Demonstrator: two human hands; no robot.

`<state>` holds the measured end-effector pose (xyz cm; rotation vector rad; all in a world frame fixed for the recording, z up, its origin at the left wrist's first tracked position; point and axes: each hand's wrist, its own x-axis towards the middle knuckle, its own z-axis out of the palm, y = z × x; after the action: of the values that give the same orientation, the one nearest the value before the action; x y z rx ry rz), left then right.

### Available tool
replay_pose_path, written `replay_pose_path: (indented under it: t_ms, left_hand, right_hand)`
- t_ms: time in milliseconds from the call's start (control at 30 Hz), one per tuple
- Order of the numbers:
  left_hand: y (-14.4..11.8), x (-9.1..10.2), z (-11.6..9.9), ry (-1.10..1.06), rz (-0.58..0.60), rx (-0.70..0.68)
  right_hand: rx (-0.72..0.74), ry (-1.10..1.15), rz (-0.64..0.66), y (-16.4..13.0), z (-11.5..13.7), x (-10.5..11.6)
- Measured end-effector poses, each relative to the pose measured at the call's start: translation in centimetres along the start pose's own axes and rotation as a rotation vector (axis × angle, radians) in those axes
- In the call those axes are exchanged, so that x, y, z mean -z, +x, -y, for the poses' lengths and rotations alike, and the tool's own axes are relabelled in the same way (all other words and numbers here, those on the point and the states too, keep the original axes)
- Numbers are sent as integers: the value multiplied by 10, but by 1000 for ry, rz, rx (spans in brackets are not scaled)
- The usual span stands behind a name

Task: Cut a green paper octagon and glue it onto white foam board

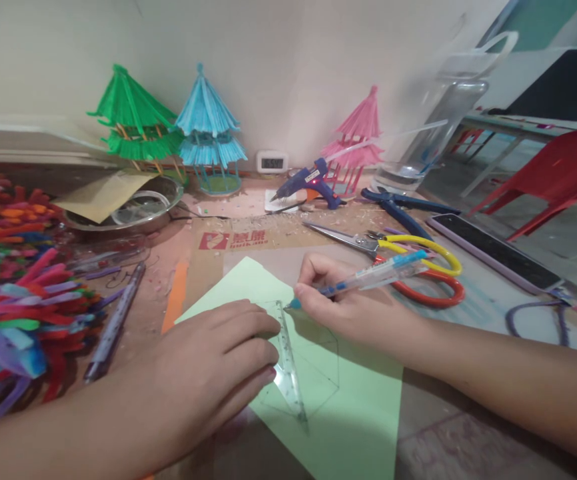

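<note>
Right hand (343, 297) pinches 1 pen (368, 273), tip beside the clear ruler (287, 360); left hand (228, 363) lies flattened, fingers on the ruler — on green paper (363, 413), mid-desk (161, 263). Crowding the right hand: 1 scissors (363, 244). Around: 1 pliers (393, 208), 1 phone (493, 252), 1 glue gun (308, 180), 1 metal bowl (173, 200), 3 roofed models — green (136, 107), blue (208, 120), pink (361, 127). Pipe-cleaner pile (23, 313) too jumbled to count.

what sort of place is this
Probably a craft workspace, at home or in a small workshop; the view doesn't settle which. The signs are the glue gun, the heap of fuzzy coloured stems and the little tiered pavilion models against the wall.
</note>
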<state>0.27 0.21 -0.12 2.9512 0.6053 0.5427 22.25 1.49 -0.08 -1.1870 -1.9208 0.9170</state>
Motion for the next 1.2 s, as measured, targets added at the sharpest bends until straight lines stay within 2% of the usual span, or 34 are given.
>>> replay_pose_path:
  t_ms: [633,1200]
  left_hand:
    - [1,3,-3,33,8,12]
    - [-1,3,-2,13,10,18]
  right_hand:
    - [-5,-1,-8,0,0,-1]
    - [-79,9,-3,0,5,0]
